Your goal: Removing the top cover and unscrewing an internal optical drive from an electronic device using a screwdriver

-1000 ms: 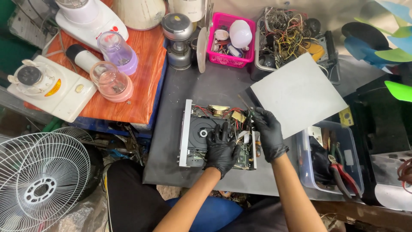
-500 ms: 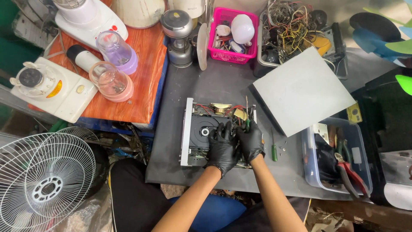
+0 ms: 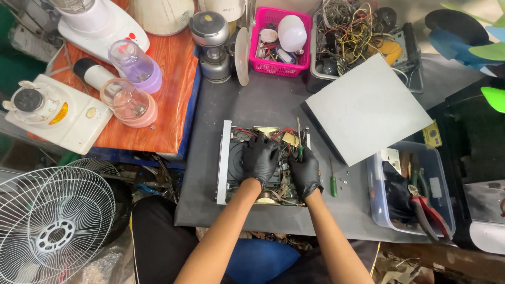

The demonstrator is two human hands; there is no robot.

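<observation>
The opened electronic unit [image 3: 260, 163], a flat metal chassis with its cover off and its circuit boards and red wires laid bare, sits on the dark grey surface [image 3: 263, 100] directly in front of the person. Both hands wear black gloves and are down inside it. The left hand [image 3: 260, 159] lies spread over the middle of the unit with its fingers curled onto the parts below; whether it grips anything there I cannot tell. The right hand [image 3: 305, 171] is at the unit's right edge, clenched around the green handle of a screwdriver [image 3: 300, 142] whose shaft stands up toward the far side of the unit.

The grey cover panel [image 3: 365, 108] lies tilted just right of the unit and slightly beyond it. A second small green screwdriver [image 3: 332, 179] and a few loose screws [image 3: 344, 181] rest between the unit and a clear plastic tool box [image 3: 405, 189] holding red-handled pliers. Beyond the unit stand a pink basket [image 3: 276, 42] of small parts and a tray of tangled wires [image 3: 357, 31]. To the unit's left an orange wooden board [image 3: 168, 94] carries blender jars and bases, and a white fan guard [image 3: 52, 226] sits lower left.

The step in hand looks like work on the internals with the tool, the left hand steadying. Going on from here calls for keeping the tip seated and the chassis still.
</observation>
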